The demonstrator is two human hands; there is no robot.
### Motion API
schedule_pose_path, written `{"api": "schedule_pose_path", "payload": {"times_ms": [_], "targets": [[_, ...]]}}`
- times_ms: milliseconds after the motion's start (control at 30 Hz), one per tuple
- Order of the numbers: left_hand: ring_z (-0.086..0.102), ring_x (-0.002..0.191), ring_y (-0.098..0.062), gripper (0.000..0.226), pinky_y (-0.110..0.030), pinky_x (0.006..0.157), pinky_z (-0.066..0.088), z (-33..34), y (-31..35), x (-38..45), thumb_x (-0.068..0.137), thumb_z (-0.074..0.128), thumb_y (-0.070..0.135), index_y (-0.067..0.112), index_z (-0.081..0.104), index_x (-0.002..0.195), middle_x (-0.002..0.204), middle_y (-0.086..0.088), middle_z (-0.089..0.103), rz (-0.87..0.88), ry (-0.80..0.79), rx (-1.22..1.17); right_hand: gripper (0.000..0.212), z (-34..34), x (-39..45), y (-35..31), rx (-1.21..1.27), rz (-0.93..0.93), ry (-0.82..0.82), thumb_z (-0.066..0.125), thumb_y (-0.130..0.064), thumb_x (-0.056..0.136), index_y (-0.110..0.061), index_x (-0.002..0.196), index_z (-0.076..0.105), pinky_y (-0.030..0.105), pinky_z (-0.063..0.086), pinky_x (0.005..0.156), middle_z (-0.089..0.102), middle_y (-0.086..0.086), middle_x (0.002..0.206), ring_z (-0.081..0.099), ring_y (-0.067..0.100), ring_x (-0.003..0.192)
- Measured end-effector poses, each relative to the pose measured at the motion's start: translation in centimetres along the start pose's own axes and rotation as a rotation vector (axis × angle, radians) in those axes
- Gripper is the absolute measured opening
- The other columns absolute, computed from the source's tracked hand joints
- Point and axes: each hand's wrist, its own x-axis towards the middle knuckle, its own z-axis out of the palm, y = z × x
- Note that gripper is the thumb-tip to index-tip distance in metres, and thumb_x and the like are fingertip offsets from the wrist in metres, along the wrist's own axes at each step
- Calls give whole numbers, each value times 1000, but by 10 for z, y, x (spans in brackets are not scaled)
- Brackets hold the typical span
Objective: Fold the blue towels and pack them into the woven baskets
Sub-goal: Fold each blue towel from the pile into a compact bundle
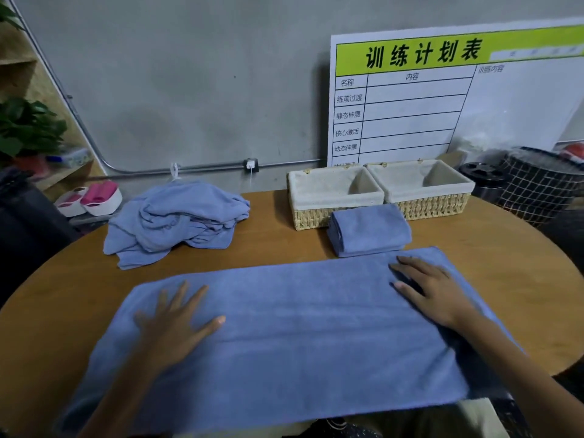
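Both hands, left hand (177, 324) and right hand (433, 292), press flat with straight fingers on the spread towel (284, 327); it seems soft and limp, so take it by the corners.

There is one view only — a wide-angle camera worn on the person's head, looking forward and down across the round wooden desk (493, 248). It sits close: both forearms come in from the bottom edge, and the spread towel (284, 327) fills most of the lower half. The camera faces the grey wall (189, 90) behind the desk, with the two baskets (379, 191) near the far edge in the upper middle. The wide lens bends straight lines at the edges — the desk rim curves, and the chart board (442, 105) at upper right leans.
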Motion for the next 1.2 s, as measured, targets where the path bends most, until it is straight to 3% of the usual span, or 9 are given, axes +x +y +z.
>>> {"api": "schedule_pose_path", "payload": {"times_ms": [100,233,500,733,867,933,1033,1133,1200], "targets": [[-1,154,-28,106,-69,116,12,-7,16,1,62,7,100,50,12,155,168,11,-3,-33,13,-99,78,-4,12,4,-37,1,-119,18,-76,86,-34,145,47,42,26,116,38,-9,156,33,15,145],[-3,154,-29,127,-71,113,14,-3,21,3,40,-21,102,52,0,154,167,13,-10,-13,8,4,83,-6,11,3,-42,13,-133,16,-82,82,-38,148,42,39,21,119,32,-12,159,27,11,147],[-1,153,-32,105,-72,114,12,-5,18,6,62,1,95,48,6,156,168,9,-8,-41,13,-10,82,-17,0,2,-96,156,-15,16,-82,81,-36,138,53,42,31,105,46,-9,150,41,18,138],[0,153,-32,126,-72,113,14,4,12,8,41,-21,102,51,1,155,168,9,-8,-52,47,3,96,-13,-5,8,-131,327,-82,2,-81,78,-28,153,30,45,14,119,22,-4,163,15,21,151],[-3,154,-33,106,-72,115,10,-6,18,14,62,7,99,49,1,155,168,8,-10,-25,-27,-49,91,-18,2,6,-173,351,-170,4,-82,85,-27,156,23,46,13,119,16,-3,165,12,21,152],[1,154,-30,92,-69,116,9,-12,19,17,75,23,91,48,11,155,168,9,-2,-23,-13,-114,88,-19,5,8,-213,335,-128,6,-80,86,-27,151,34,46,21,115,29,-1,160,26,23,147],[26,148,-25,71,-64,114,23,-17,18,32,91,36,76,36,40,149,161,7,31,22,200,-223,65,-23,17,11,-209,287,35,23,-68,93,-27,130,56,47,35,101,54,1,140,52,29,125],[54,125,-26,70,-56,102,41,-23,20,52,89,35,70,24,61,134,134,0,59,114,303,-295,33,-26,39,15,-212,201,6,43,-44,101,-28,124,59,46,36,100,58,-1,134,54,30,120],[61,106,-23,59,-47,90,48,-27,21,66,84,38,69,32,69,118,110,5,63,179,263,-259,29,-27,54,19,-208,171,-70,50,-41,100,-25,122,61,45,37,100,58,1,127,55,30,115]]}}
